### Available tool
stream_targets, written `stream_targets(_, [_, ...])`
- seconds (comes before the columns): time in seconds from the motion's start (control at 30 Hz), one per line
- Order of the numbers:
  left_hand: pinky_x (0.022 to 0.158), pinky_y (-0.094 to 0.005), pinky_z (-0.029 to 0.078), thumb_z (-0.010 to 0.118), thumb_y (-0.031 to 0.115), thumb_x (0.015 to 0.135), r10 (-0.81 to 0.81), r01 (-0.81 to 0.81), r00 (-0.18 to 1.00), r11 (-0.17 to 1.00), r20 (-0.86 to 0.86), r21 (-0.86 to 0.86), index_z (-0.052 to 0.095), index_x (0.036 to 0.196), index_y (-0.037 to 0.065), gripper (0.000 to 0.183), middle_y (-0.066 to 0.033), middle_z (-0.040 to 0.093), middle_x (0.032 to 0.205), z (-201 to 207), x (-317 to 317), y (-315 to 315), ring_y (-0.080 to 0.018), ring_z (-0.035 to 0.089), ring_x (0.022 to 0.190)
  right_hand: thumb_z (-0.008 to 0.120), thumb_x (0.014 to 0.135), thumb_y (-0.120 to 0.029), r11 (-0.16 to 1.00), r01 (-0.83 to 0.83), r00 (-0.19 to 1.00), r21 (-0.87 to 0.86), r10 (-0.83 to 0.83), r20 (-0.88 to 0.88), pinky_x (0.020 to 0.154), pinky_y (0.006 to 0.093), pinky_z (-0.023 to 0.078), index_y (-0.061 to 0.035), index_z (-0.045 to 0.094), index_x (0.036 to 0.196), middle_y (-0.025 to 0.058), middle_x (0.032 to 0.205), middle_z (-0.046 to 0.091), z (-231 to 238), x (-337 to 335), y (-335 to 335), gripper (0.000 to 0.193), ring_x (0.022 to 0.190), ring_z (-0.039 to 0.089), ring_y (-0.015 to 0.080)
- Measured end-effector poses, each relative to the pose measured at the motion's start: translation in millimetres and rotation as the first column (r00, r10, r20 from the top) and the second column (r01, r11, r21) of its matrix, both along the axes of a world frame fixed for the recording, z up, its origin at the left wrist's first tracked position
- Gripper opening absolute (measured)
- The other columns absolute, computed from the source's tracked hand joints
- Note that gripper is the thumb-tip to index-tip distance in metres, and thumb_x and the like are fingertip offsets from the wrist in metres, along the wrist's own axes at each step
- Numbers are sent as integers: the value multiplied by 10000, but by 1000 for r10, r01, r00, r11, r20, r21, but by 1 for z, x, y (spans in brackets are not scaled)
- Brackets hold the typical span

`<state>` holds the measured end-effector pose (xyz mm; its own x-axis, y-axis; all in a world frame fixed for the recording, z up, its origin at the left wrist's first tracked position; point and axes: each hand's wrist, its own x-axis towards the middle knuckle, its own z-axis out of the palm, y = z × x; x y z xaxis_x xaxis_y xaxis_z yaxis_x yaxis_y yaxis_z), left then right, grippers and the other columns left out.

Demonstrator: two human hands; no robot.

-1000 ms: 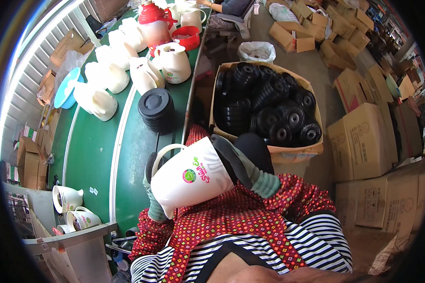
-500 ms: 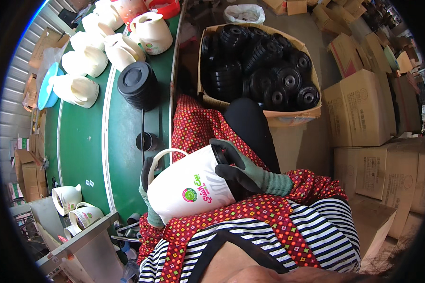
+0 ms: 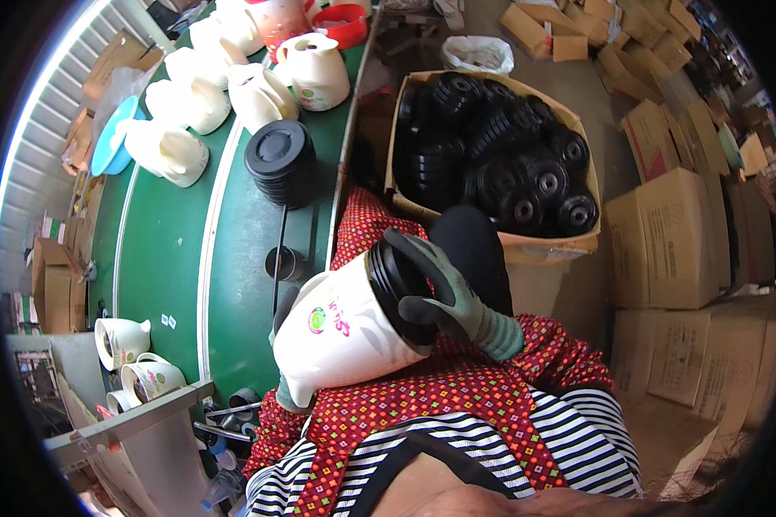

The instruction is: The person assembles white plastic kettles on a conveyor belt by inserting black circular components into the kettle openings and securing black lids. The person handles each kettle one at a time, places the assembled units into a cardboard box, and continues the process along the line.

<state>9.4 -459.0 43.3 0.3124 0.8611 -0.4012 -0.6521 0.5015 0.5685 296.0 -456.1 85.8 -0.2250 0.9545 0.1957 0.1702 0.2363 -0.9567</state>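
A white plastic jug (image 3: 341, 332) with a printed emblem lies tilted across my lap, its spout end toward the lower left. At its other end is a black ribbed round base (image 3: 398, 280). My right hand (image 3: 444, 289), in a grey-green glove with dark fingers, is closed around this base. Mostly hidden behind the jug, my left hand (image 3: 291, 389) supports its spout end; a dark fingertip and the glove cuff show. Some black ribs stand out of the jug's rim. Whether the base is fully seated cannot be told.
On the green work table (image 3: 159, 276) stand several white jugs (image 3: 172, 155), a stack of black round lids (image 3: 280, 162) and a dark cup (image 3: 286, 264). A carton (image 3: 550, 250) of black bases sits ahead. Stacked cartons (image 3: 664, 237) line the right; a metal-edged bin (image 3: 138, 426) is lower left.
The jug has turned about its length, so its handle is no longer visible and its print has shifted. More of the black ribbed base shows. The head view has shifted slightly.
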Motion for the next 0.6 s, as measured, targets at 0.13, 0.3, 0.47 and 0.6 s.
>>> stream_targets(0.13, [1004, -452, 542, 580, 249, 1014, -97, 101, 994, 992, -57, 80, 517, 1468, 6, 519, -181, 645, 1350, 3, 0, 5, -272, 688, 1141, 687, 900, -548, 999, -9, 1000, 34, 10, -24, 1232, 481, 241, -23, 391, 1586, 219, 1604, 397, 3, -4, 5, 913, 1472, 354, 383])
stream_targets(0.3, [961, -419, 558, 623, 201, 981, -214, 239, 964, 958, -159, 158, 526, 1454, -10, 527, -191, 663, 1314, 6, 4, 9, -268, 704, 1097, 677, 889, -582, 982, -24, 996, 188, 7, 91, 1216, 502, 270, -24, 401, 1581, 225, 1598, 387, 6, -2, 10, 930, 1464, 366, 397])
stream_targets(0.47, [918, -387, 574, 665, 152, 947, -270, 331, 926, 916, -263, 226, 535, 1441, -25, 540, -202, 680, 1277, 11, 4, 16, -264, 719, 1052, 712, 844, -603, 949, -95, 993, 299, 70, 96, 1202, 533, 278, -33, 442, 1557, 253, 1585, 362, 24, 2, 16, 951, 1465, 347, 430])
stream_targets(0.6, [884, -361, 587, 699, 113, 920, -292, 379, 905, 884, -311, 274, 542, 1430, -38, 554, -211, 694, 1248, 18, 6, 23, -261, 732, 1017, 737, 815, -599, 870, -199, 952, 452, 62, 301, 1190, 571, 267, -40, 464, 1538, 288, 1567, 352, 50, 4, 12, 953, 1450, 341, 479])
